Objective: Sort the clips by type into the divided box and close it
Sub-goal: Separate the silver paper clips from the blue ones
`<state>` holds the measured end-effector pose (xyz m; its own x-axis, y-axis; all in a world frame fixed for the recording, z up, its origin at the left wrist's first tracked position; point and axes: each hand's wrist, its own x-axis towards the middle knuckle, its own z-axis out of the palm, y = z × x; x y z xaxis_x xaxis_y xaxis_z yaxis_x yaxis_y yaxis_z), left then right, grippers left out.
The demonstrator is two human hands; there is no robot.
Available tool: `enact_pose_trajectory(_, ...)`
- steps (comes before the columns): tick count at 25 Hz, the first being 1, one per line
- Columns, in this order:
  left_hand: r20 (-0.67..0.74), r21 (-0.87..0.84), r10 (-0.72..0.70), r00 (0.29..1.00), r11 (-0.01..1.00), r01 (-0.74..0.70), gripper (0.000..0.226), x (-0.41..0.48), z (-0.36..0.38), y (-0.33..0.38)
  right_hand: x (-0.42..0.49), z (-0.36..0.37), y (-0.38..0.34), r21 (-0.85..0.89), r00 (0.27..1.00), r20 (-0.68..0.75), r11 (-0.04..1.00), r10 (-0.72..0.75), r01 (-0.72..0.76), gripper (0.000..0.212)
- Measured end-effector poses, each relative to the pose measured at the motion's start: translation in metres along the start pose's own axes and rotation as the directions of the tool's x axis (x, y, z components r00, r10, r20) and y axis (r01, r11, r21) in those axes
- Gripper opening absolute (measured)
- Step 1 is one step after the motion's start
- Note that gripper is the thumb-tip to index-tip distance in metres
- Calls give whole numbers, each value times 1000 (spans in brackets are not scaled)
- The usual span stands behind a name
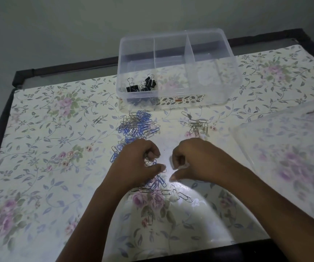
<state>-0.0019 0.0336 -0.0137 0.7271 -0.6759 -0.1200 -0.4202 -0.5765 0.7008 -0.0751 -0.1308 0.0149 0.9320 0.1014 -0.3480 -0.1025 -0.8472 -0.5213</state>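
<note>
A desk (39,129) under a flowered cloth stands against a plain wall in dim light. On it, blue and silver paper clips (139,123) lie in a loose heap whose long axis runs from the person's hands toward 12 o'clock. The left hand (139,161) sits on the near end of that heap, fingers curled and pinching a few of the clips. The right hand (192,159) is just beside it at 3 o'clock, fingers curled and thumb down to the cloth; whether it holds anything cannot be told. A separate silver pile (196,123) lies at 12 o'clock from the right hand, which is the nearer one to it. Beyond both piles, at 12 o'clock, the clear divided box (235,72) stands open, with black binder clips (143,85) in its left compartment and the other two apparently bare. Its lid (288,157) rests at 3 o'clock, well apart from the hands. Colour sorting looks under way, with every drop a forward reach.
</note>
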Motion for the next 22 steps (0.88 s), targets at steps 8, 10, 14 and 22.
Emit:
enact_pose_trajectory(8,-82,35,31,996,999,-29,15,2,3,-8,18,1,17,-6,966,-213,988,149,-153,24)
enact_pose_trajectory(10,-82,34,24,996,999,-22,12,2,3,-9,18,-2,30,51,910,-346,973,229,-225,23)
enact_pose_trajectory(14,-95,53,-4,995,999,9,14,2,2,-13,19,-2,38,162,849,-495,980,185,-119,20)
enact_pose_trajectory(22,-166,41,-27,986,999,34,14,3,-2,-15,30,18,3,-76,988,-152,996,37,-49,36)
